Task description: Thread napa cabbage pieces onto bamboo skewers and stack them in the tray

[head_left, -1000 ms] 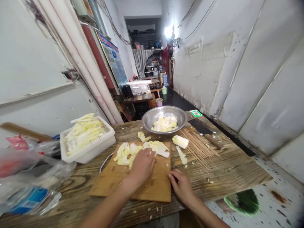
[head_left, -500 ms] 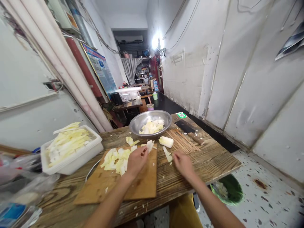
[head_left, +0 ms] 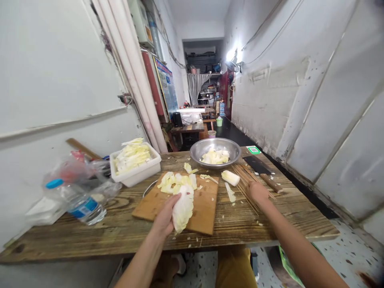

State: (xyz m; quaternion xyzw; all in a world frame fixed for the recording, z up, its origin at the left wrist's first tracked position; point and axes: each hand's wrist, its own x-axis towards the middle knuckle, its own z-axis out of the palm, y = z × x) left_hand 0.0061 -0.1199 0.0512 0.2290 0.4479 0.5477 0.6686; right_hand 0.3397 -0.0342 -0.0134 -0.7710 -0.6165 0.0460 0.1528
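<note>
My left hand is closed on the edge of a pale napa cabbage leaf, held up over the front of the wooden cutting board. More cut cabbage leaves lie on the board behind it. My right hand is curled down over a spread of thin bamboo skewers, its fingertips closed among them; how many it grips is hidden. A trimmed cabbage heart and a loose leaf strip lie between the board and the skewers.
A steel bowl with cabbage pieces stands at the back. The cleaver lies right of the skewers. To the left are a white tub of cabbage, plastic bags and a water bottle. A green-lined bin is below right.
My left hand has swapped a small cabbage piece for a whole leaf. My right hand has moved right and forward onto the skewers. The view has turned left.
</note>
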